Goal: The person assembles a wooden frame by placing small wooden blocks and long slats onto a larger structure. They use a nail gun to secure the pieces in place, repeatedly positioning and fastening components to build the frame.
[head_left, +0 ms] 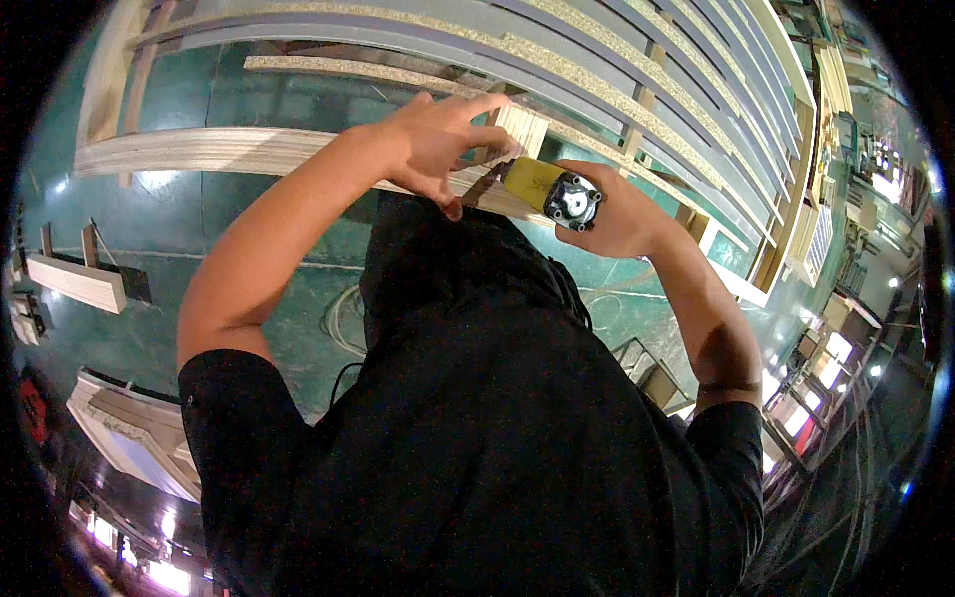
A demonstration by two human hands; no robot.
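A yellow-and-black tool [534,183] sits at the frame's near rail [224,149], the right hand [619,211] clamping its fingers around it. Just left, the left hand [423,144] holds its fingers apart over the rail. Fastening seems in hand; the next move calls for steady aim.

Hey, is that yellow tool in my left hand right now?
No, your right hand holds the yellow tool, while your left hand is spread at the wooden rail.

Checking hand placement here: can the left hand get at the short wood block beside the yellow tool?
Probably yes: the left hand is spread beside the short wood block, and the yellow tool in the right hand does not come between them.
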